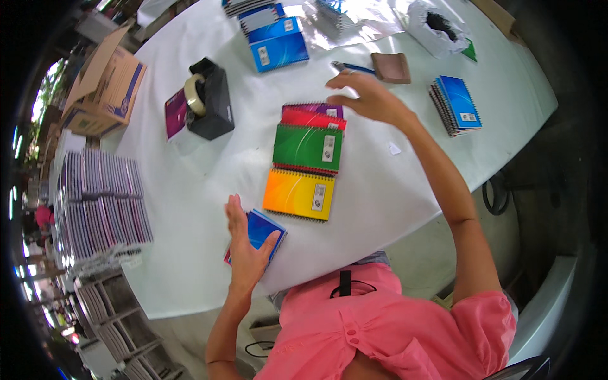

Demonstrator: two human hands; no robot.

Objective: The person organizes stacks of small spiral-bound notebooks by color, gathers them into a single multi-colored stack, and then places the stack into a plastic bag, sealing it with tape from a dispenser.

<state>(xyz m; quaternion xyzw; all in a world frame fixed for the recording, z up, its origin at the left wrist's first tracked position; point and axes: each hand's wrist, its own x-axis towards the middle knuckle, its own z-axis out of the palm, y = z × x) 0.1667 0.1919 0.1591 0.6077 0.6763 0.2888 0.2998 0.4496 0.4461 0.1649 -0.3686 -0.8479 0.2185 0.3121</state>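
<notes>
And here is the yellow notebook [299, 195], in full view on the white table [190, 266], and everything can be placed from it. Just to its left and nearer the person, the left hand [244, 250] lies over a blue notebook [261, 229], thumb spread toward the right edge, fingers straight along the other side; the hand covers much of the cover, and whether it grips or merely rests, one cannot tell.

Directly beyond the yellow one sits the green notebook [306, 148], then the red notebook [304, 118], only a strip showing, then the purple notebook [325, 109], nearly all hidden. Beyond and right of the yellow notebook, there's the right hand [367, 98], open, thumb and fingers apart, close to the purple one; a blue pen-like tool [358, 67] is partly masked behind it.

Far beyond the yellow notebook, blue notebooks [278, 45] run off the top edge, cut short. Over to its right, a plastic bag [436, 28] shows a dark filling too murky to name, well apart and farther off.
</notes>
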